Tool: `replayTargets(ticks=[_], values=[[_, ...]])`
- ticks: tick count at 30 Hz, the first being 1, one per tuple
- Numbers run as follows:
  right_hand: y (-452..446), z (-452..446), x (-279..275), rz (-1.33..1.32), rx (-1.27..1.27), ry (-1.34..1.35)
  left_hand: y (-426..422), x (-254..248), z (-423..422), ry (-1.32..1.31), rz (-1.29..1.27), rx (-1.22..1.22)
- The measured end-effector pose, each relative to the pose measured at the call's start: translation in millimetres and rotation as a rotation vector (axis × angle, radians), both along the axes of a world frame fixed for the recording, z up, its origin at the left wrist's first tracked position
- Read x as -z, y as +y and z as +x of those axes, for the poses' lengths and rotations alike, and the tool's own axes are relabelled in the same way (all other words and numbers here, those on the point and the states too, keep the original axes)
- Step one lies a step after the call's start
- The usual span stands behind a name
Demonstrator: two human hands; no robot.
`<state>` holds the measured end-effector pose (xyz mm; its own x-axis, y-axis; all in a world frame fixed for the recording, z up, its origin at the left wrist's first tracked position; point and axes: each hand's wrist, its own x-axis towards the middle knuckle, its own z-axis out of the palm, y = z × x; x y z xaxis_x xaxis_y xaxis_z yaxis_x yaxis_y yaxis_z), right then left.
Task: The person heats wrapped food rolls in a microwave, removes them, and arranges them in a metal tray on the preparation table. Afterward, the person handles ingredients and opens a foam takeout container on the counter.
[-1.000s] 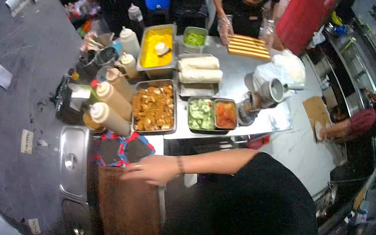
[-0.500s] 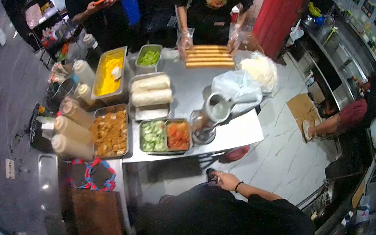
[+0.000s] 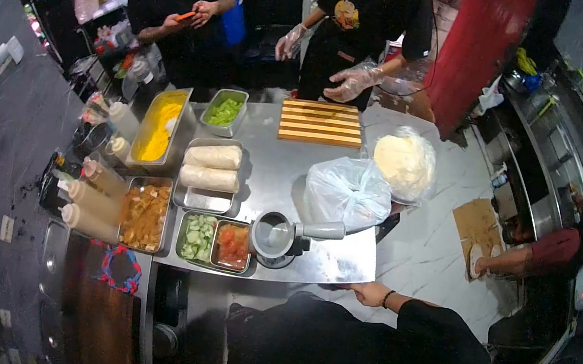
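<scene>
Busy kitchen, steel table [image 3: 274, 172] on marbled floor. Right hand [image 3: 370, 293] at table's front corner, fingertips obscured: cannot tell whether gripping. Left hand out of view. Grey handled cup [image 3: 273, 236] near front edge, beside diced tomato [image 3: 233, 241]; plastic bag [image 3: 349, 191] farther back. Risk: cup looks top-heavy; bump at corner could topple it.

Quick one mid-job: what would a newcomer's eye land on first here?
Probably the striped board, at the far side of the table, in front of a co-worker's gloved hands. Next, the bright yellow food at the table's far left and the pale, gathered bag toward its right. The right hand is at the near right corner.
</scene>
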<state>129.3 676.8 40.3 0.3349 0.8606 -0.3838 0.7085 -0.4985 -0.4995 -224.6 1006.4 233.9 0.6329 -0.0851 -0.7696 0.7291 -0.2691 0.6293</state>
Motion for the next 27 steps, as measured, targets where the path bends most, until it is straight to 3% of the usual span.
replayTargets(ticks=[5, 7, 10, 14, 24, 27], values=[[4.3, -0.6, 5.1, -0.029, 0.016, 0.102, -10.8, -7.5, 0.8, 0.057, -0.009, -0.018], [11.1, -1.8, -18.6, -0.077, 0.008, 0.084, -13.2, -9.6, -0.4, 0.075, -0.015, -0.024], [-0.8, 1.8, 11.3, 0.014, -0.057, 0.043, -19.4, -13.4, -3.6, 0.103, -0.027, -0.030], [5.5, 0.0, 2.0, -0.028, -0.052, 0.060, -26.5, -17.1, -10.0, 0.129, -0.046, -0.010], [-4.0, 2.9, 40.2, 0.038, -0.100, 0.034, -54.4, -16.7, -51.4, 0.173, -0.117, 0.047], [-6.6, 1.4, 43.1, -0.009, -0.077, 0.060, -52.9, -43.0, -37.5, 0.114, -0.105, 0.086]])
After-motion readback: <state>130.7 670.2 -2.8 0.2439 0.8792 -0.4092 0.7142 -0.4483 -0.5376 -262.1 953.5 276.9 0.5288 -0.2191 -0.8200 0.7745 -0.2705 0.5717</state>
